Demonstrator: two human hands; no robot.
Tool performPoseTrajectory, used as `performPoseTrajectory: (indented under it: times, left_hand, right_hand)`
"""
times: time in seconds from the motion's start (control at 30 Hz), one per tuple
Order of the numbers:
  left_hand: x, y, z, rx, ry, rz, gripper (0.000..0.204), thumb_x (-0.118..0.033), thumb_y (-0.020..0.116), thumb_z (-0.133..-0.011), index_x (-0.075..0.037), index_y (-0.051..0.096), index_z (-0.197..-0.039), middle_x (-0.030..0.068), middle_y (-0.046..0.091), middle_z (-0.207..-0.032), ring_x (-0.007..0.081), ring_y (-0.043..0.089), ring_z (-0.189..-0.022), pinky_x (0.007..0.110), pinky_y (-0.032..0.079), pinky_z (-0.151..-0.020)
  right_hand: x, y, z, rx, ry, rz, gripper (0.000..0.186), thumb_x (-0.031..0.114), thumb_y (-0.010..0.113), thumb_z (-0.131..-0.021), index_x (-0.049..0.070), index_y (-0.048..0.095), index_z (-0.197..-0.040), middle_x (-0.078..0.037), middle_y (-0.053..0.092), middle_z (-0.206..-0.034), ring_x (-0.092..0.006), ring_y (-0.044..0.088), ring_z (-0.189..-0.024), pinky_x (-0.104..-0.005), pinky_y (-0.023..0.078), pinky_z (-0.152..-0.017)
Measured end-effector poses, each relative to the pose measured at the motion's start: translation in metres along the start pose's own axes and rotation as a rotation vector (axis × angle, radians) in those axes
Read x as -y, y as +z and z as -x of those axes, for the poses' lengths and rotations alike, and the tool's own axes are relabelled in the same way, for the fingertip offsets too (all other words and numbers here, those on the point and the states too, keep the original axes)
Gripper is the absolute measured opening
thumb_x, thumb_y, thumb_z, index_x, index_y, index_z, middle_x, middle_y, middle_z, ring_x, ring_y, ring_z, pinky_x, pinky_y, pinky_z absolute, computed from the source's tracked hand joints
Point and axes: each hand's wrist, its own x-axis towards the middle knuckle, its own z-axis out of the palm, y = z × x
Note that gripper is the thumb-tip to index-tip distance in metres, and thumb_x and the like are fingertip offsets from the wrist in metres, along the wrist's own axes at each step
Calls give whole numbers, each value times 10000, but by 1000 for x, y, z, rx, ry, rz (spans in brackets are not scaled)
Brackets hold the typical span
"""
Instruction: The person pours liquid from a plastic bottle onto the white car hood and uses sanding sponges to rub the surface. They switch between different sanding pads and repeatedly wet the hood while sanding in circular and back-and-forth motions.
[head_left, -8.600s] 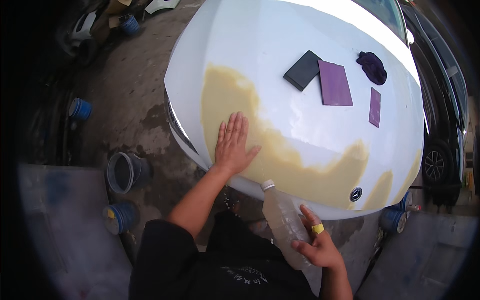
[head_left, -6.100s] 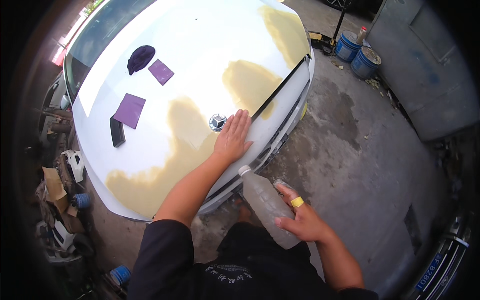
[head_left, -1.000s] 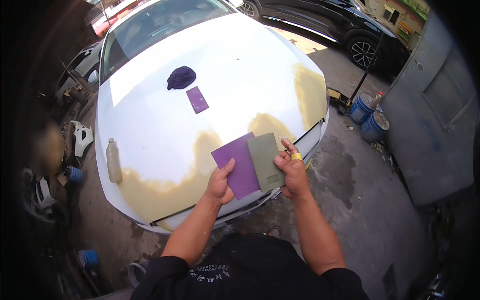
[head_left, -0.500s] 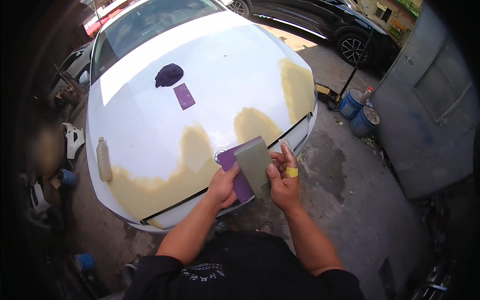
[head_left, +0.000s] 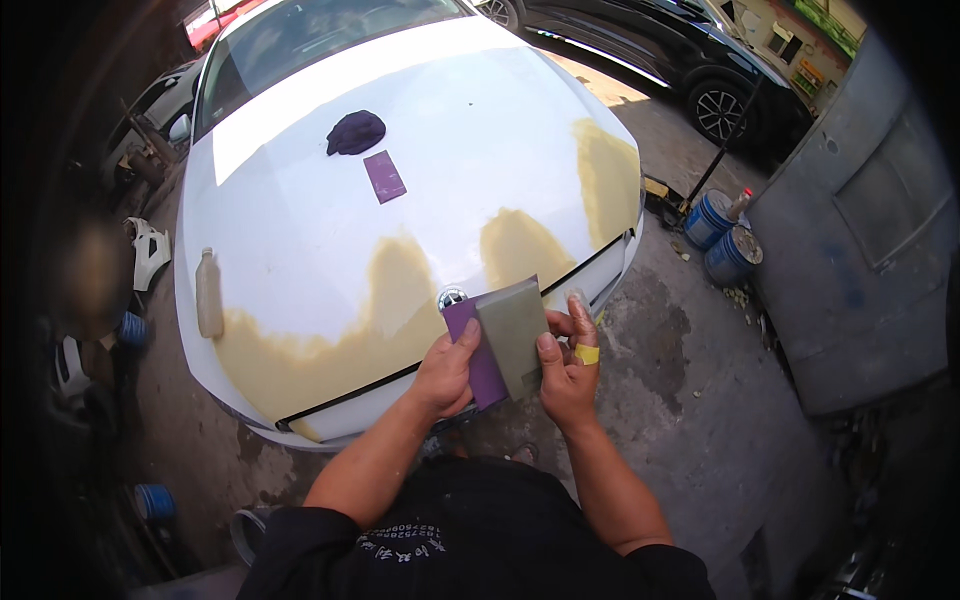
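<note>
My left hand (head_left: pixel 446 378) pinches a purple sheet of sandpaper (head_left: pixel 486 378) at its left side, thumb on top. Over the sheet lies a flat grey-green sanding block (head_left: pixel 512 335), which covers much of the purple. My right hand (head_left: pixel 570 380) grips the block's right edge with the thumb; a yellow band is wrapped round one finger. Both hands are held just in front of a white car hood (head_left: pixel 300 230), near its round badge (head_left: pixel 452 297). Tan filler patches (head_left: pixel 400 280) cover the hood's front part.
On the hood rest a dark cloth (head_left: pixel 356 132), another purple sandpaper piece (head_left: pixel 386 177) and a cloudy plastic bottle (head_left: pixel 209 295). Blue buckets (head_left: pixel 733 255) stand right of the car, beside a grey metal panel (head_left: pixel 860 230). A black car (head_left: pixel 640 50) is parked behind.
The view has shifted slightly, so the car sits a little higher and further right. Both hands keep their hold on the sandpaper and block, with hardly any movement.
</note>
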Motion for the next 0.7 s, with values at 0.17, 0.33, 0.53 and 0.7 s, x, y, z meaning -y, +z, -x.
performPoseTrajectory:
  times: [0.17, 0.33, 0.53, 0.7]
  left_hand:
    - [4, 3, 2, 13, 46, 13, 479, -360, 369, -1078, -17, 440, -1405, 125, 552, -1358, 231, 558, -1232, 381, 471, -1037]
    - [4, 8, 3, 35, 75, 0, 498, -380, 351, -1079, -12, 442, -1404, 127, 554, -1357, 224, 549, -1239, 370, 459, -1043]
    - [2, 12, 4, 43, 93, -34, 534, -412, 331, -1078, -2, 442, -1401, 133, 550, -1362, 223, 540, -1248, 363, 440, -1057]
    - [-1, 16, 6, 93, 90, -34, 565, -441, 311, -1074, -2, 435, -1407, 136, 537, -1375, 232, 518, -1271, 375, 413, -1083]
  right_hand:
    - [8, 5, -1, 5, -28, 17, 559, 90, 569, -990, 31, 327, -1490, -155, 572, -1294, -188, 548, -1134, -329, 487, -935]
    - [11, 6, 0, -3, -13, 4, 555, 96, 571, -991, 29, 334, -1488, -165, 577, -1297, -202, 561, -1145, -341, 486, -948]
    - [13, 4, 0, 37, -63, 73, 586, 40, 555, -990, 36, 284, -1509, -141, 570, -1298, -168, 592, -1110, -305, 491, -935]
    - [12, 2, -1, 74, -96, 72, 583, 46, 554, -992, 38, 283, -1508, -153, 568, -1310, -181, 599, -1104, -316, 490, -935]
